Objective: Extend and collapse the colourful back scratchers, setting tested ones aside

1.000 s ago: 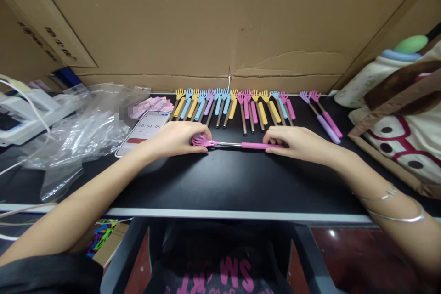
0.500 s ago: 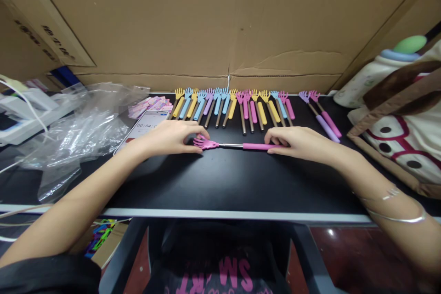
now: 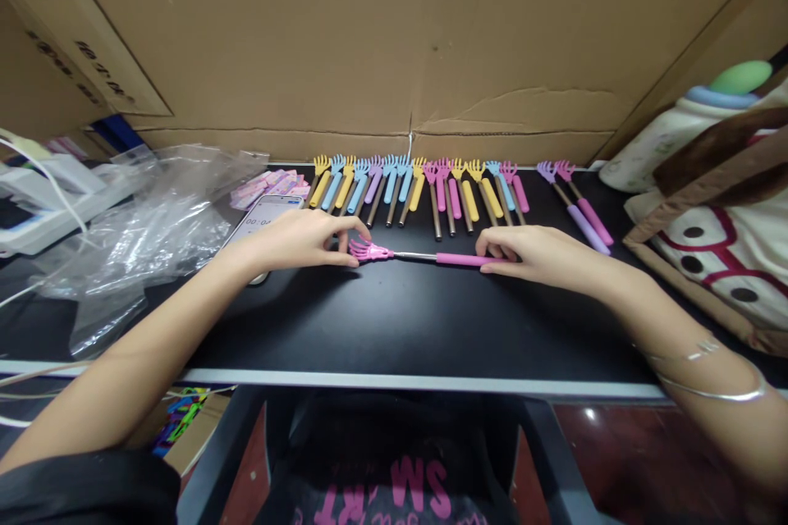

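A pink telescopic back scratcher [image 3: 419,256] lies sideways on the black table [image 3: 394,320], claw head to the left and foam handle to the right. My left hand [image 3: 295,239] pinches the claw head between thumb and fingers. My right hand [image 3: 529,253] is closed round the pink handle's right end. Just behind, a row of several back scratchers [image 3: 419,189] in yellow, blue, purple and pink lies side by side, claws toward the cardboard. A separate pair, purple and pink [image 3: 579,209], lies further right.
A phone [image 3: 262,217] showing a timer lies under my left wrist, with pink packets [image 3: 271,187] behind it. Crumpled clear plastic bags [image 3: 148,221] fill the left. A cardboard wall [image 3: 394,41] backs the table. A patterned bag [image 3: 720,246] stands at right.
The scratcher has lengthened a little: my left hand has drawn the claw head leftward, off the shaft, while my right hand stays on the handle. The view shifted slightly.
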Motion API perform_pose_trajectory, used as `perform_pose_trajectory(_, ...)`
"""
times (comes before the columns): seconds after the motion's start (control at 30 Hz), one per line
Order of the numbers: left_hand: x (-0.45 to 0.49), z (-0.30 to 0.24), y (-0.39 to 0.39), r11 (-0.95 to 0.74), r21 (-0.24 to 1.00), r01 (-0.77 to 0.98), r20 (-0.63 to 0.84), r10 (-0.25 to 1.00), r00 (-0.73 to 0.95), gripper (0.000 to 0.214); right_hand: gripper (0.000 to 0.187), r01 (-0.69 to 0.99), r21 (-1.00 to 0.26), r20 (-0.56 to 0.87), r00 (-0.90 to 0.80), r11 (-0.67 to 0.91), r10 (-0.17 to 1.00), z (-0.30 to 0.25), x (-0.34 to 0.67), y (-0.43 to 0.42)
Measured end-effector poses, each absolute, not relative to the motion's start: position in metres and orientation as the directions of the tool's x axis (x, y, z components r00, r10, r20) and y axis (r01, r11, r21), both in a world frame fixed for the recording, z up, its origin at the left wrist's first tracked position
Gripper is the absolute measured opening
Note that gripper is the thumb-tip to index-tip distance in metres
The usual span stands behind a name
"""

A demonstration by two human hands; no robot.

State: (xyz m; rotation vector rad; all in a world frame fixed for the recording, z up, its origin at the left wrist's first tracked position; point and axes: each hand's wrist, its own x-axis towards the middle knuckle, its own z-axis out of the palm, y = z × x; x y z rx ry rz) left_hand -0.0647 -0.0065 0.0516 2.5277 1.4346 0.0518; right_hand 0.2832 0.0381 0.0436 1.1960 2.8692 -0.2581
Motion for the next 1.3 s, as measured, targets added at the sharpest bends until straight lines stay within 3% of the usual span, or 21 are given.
perform_pose_trajectory(0.53,-0.0629,0.0536,-0.0076,-0.470,0.181,0.864,-0.130,0.859,0.495,0.040,0.017,0.713,-0.131,-0.095,-0.701,0.689,0.707,0.0446,0.2823,0.0362)
perform_pose_trajectory(0.7,-0.0603,0.0562,-0.0092,-0.444,0.205,0.872,-0.199,0.854,0.481,0.037,0.017,0.716,-0.126,-0.107,-0.698,0.687,0.708,0.0473,0.2807,0.0339)
perform_pose_trajectory(1.3,-0.0596,0.0573,-0.0099,-0.427,0.216,0.878,-0.238,0.849,0.472,0.039,0.020,0.725,-0.128,-0.116,-0.688,0.676,0.716,0.0465,0.2797,0.0335)
